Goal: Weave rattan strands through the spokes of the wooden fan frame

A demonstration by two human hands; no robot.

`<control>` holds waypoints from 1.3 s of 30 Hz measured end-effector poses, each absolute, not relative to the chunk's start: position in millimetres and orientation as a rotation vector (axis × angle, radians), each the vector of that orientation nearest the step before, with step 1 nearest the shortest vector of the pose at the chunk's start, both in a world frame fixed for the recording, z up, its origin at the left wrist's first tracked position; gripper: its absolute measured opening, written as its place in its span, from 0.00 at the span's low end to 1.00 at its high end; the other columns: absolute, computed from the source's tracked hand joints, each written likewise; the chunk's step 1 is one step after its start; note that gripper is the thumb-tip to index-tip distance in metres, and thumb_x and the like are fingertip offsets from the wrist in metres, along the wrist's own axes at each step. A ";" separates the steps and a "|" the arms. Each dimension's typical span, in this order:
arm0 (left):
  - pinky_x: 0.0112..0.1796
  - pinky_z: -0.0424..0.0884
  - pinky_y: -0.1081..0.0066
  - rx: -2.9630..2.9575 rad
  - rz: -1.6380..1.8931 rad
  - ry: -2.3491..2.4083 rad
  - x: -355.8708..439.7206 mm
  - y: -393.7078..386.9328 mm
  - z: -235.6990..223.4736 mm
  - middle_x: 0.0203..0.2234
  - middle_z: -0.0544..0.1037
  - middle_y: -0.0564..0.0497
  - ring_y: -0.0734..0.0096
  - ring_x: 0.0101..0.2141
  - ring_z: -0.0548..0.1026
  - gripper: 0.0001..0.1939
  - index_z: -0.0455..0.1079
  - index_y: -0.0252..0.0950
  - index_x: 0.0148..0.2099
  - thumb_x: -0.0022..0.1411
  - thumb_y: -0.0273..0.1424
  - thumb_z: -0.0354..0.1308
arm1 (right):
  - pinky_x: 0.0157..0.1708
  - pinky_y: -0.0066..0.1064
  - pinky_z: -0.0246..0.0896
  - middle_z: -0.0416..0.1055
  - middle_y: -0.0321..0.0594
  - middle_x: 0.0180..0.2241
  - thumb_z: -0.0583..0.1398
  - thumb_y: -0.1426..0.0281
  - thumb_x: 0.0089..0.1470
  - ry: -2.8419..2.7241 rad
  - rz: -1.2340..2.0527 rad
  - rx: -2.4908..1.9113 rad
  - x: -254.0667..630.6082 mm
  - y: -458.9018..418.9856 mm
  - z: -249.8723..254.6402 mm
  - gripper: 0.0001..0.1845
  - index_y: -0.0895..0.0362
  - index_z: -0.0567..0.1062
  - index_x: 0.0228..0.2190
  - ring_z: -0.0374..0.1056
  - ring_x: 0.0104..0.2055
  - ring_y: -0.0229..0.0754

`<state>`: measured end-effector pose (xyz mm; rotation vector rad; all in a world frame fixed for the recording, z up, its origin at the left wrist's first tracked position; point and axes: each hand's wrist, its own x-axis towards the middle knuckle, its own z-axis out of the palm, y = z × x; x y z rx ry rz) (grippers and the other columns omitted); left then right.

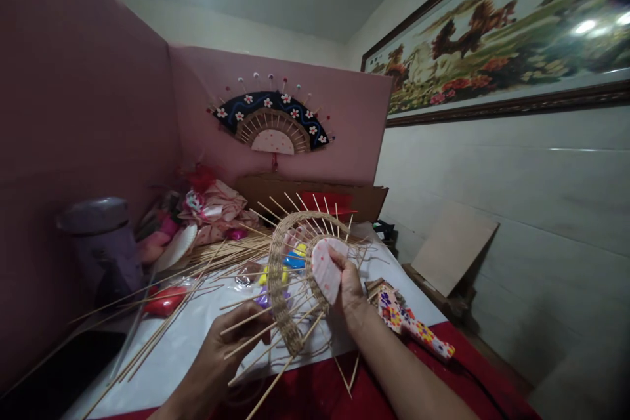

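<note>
A half-made fan of thin wooden sticks and woven twine [279, 269] is held up over the table, turned on its side. My right hand [348, 282] grips its pale half-round centre piece [325, 266] with red dots, thumb on the front face. My left hand [241, 335] is at the lower left, its fingers curled behind the sticks that jut out past the woven outer band; the fingertips are partly hidden. Below and behind the fan lie blue [294, 261], yellow and purple packets of soft material, partly covered by it.
A finished dark fan with flowers [270, 115] hangs on the pink board. Loose sticks [231, 249], a red packet [166, 300] and a lilac cup [101, 243] are at left. A flower-patterned glue gun [413, 325] with a cord lies right of my right forearm.
</note>
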<state>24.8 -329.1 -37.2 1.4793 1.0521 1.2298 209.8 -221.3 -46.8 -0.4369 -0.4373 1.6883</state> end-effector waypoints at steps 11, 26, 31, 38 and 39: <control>0.27 0.66 0.76 1.408 1.345 0.928 20.1 -326.4 -50.5 0.36 0.74 0.47 0.69 0.31 0.70 0.12 0.75 0.39 0.40 0.50 0.33 0.60 | 0.28 0.32 0.68 0.75 0.42 0.23 0.60 0.70 0.41 -0.394 1.694 -0.470 205.1 -227.2 -45.4 0.08 0.62 0.74 0.26 0.72 0.27 0.43; 0.31 0.71 0.76 1.218 1.548 1.054 24.1 -330.9 -46.3 0.32 0.80 0.47 0.64 0.34 0.76 0.14 0.77 0.39 0.35 0.41 0.34 0.66 | 0.33 0.32 0.68 0.76 0.41 0.26 0.61 0.69 0.41 -0.332 1.665 -0.451 199.8 -233.2 -45.3 0.08 0.61 0.75 0.27 0.72 0.31 0.43; 0.38 0.70 0.74 1.374 1.618 1.039 24.8 -330.5 -48.1 0.34 0.80 0.48 0.64 0.37 0.75 0.11 0.78 0.42 0.34 0.44 0.32 0.64 | 0.33 0.32 0.68 0.76 0.41 0.25 0.61 0.69 0.40 -0.343 1.632 -0.485 202.0 -231.3 -45.7 0.10 0.61 0.75 0.28 0.72 0.30 0.43; 0.33 0.67 0.78 1.322 1.527 1.070 20.6 -336.6 -44.5 0.34 0.79 0.51 0.69 0.35 0.73 0.12 0.77 0.44 0.37 0.46 0.31 0.62 | 0.33 0.31 0.69 0.76 0.38 0.24 0.61 0.69 0.40 -0.376 1.511 -0.461 212.8 -218.3 -45.0 0.07 0.59 0.74 0.26 0.72 0.26 0.40; 0.33 0.67 0.78 1.298 1.496 1.074 19.6 -336.6 -43.9 0.35 0.78 0.52 0.70 0.36 0.72 0.12 0.76 0.43 0.38 0.47 0.31 0.61 | 0.33 0.31 0.69 0.75 0.38 0.24 0.61 0.69 0.40 -0.376 1.501 -0.462 214.3 -216.5 -44.8 0.07 0.59 0.74 0.25 0.71 0.25 0.39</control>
